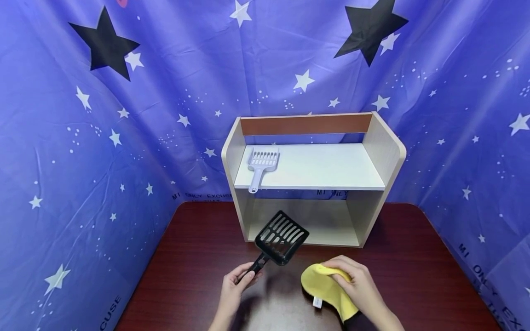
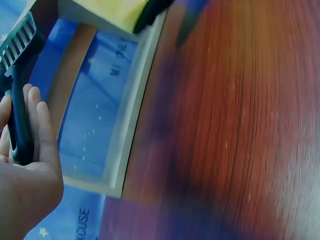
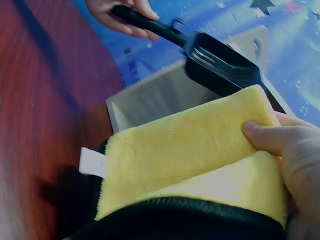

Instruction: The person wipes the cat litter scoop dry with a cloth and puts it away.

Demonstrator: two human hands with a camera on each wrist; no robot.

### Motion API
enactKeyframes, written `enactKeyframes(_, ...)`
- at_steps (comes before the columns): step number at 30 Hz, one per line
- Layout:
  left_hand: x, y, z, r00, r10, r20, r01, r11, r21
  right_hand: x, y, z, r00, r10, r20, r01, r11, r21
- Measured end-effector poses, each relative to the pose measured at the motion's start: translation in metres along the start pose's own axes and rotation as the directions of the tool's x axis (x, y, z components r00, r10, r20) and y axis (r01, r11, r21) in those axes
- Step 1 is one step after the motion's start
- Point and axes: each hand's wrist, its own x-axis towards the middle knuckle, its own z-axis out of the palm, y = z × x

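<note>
My left hand (image 1: 235, 288) grips the handle of a black slotted litter scoop (image 1: 279, 255), held up in the air with its head tilted toward the shelf. In the left wrist view, the scoop's handle (image 2: 20, 125) lies between thumb and fingers. To the right, my right hand (image 1: 359, 282) pinches a folded yellow cloth (image 1: 320, 284). A white label (image 3: 92, 162) sticks out from the cloth, and a dark edge or backing shows below it in the right wrist view. Cloth and scoop appear apart in the head view. A pale lilac litter scoop (image 1: 257, 174) lies on the upper shelf board, its handle over the front edge.
A small two-tier shelf unit (image 1: 323, 165) with pale side panels stands at the back of the dark red wooden table (image 1: 186, 262). Blue star-patterned curtains (image 1: 165, 138) hang behind and on both sides.
</note>
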Motion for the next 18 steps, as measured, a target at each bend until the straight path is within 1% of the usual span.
enactKeyframes(2, -0.001, 0.0, 0.006, 1.0, -0.019, 0.007, 0.019, 0.999, -0.047, 0.001, -0.003, 0.008, 1.0, -0.027, 0.014, 0.027, 1.0, 0.013)
enactKeyframes(4, -0.003, -0.002, 0.012, 0.999, -0.034, 0.025, 0.037, 0.995, -0.095, 0.002, -0.006, 0.015, 0.999, -0.046, 0.015, 0.046, 0.999, -0.001)
enactKeyframes(7, -0.006, -0.004, 0.02, 0.995, -0.038, 0.094, 0.052, 0.988, -0.147, 0.004, -0.009, 0.023, 0.999, -0.039, 0.021, 0.039, 0.999, -0.032)
enactKeyframes(10, -0.009, -0.006, 0.026, 0.987, -0.043, 0.156, 0.071, 0.982, -0.176, 0.006, -0.01, 0.028, 0.999, -0.041, -0.005, 0.041, 0.999, -0.035)
enactKeyframes(13, -0.011, -0.007, 0.029, 0.981, -0.057, 0.186, 0.089, 0.982, -0.167, 0.007, -0.011, 0.03, 0.998, -0.041, -0.049, 0.04, 0.999, -0.03)
enactKeyframes(16, -0.012, -0.006, 0.032, 0.979, -0.093, 0.181, 0.116, 0.986, -0.121, 0.006, -0.011, 0.029, 0.995, -0.042, -0.091, 0.039, 0.999, -0.028)
enactKeyframes(18, -0.012, -0.005, 0.033, 0.978, -0.122, 0.169, 0.138, 0.987, -0.083, 0.005, -0.011, 0.029, 0.994, -0.036, -0.105, 0.034, 0.999, -0.026)
